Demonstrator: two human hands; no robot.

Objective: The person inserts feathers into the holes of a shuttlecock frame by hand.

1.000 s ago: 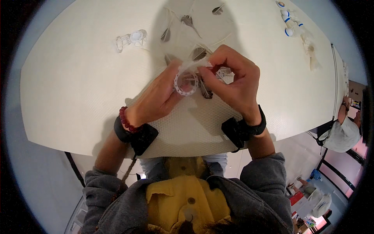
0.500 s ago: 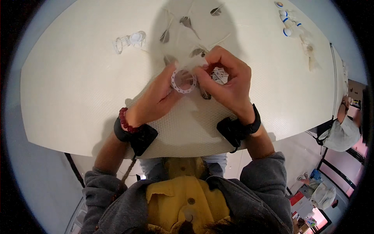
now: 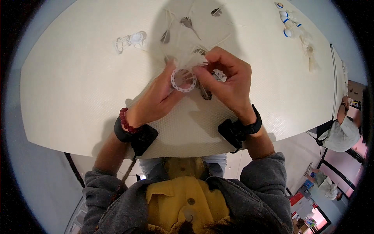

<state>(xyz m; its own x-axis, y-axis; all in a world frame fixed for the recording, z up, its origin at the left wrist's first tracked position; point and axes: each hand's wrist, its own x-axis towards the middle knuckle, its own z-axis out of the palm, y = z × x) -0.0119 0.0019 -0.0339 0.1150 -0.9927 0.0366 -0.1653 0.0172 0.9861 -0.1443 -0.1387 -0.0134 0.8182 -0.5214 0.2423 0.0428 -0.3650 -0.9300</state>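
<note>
My left hand (image 3: pixel 152 99) is closed around a white shuttlecock frame, its ring (image 3: pixel 184 91) dotted with small holes and facing up toward me. Pale feathers (image 3: pixel 191 60) fan out beyond the ring, between both hands. On the right, my right hand (image 3: pixel 233 84) pinches with thumb and forefinger at the edge of these feathers; the exact contact is partly hidden. Below the pinch lies a dark-tipped feather (image 3: pixel 205 93). A whitish lattice piece (image 3: pixel 219 75) shows through the gap of the right hand, partly covered by the fingers.
Loose grey feathers (image 3: pixel 187 22) lie past my hands. White plastic frames (image 3: pixel 137 38) rest at the far left. Several shuttlecocks with blue bands (image 3: pixel 287 32) stand at the far right. Beyond the table's right edge is a person (image 3: pixel 339 136), with another person (image 3: pixel 329 188) lower down.
The pale feathers have shifted slightly and show more spread at the right fingertips. Both hands stay almost in place. In the background, the lower person has moved.
</note>
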